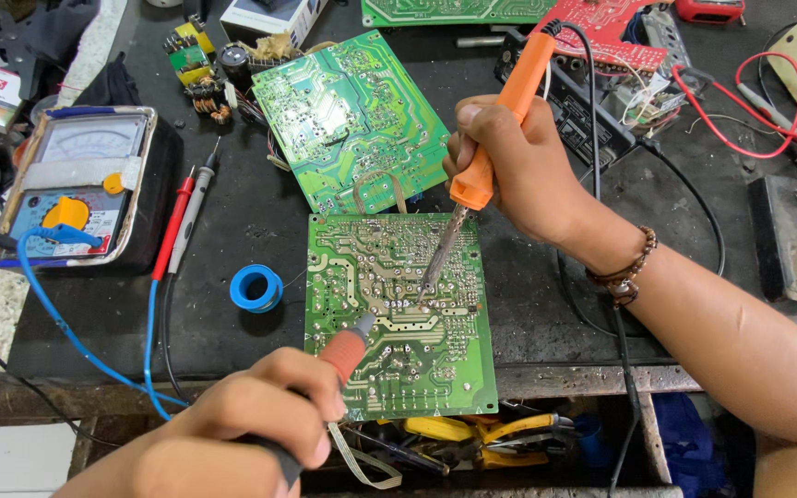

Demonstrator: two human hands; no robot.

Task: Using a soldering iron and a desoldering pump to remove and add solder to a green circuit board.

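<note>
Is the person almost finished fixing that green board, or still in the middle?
Still in the middle. Looks done: the green circuit board lies solder-side up, tools laid out. In hand: the right hand presses an orange-handled soldering iron onto a joint, while the left hand aims a red-tipped tool there. How many joints remain can't be told.

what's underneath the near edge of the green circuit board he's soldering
Under the circuit board edge, yellow-handled pliers and a flat ribbon cable stick out from a recess; whatever lies further under the board is covered.
</note>
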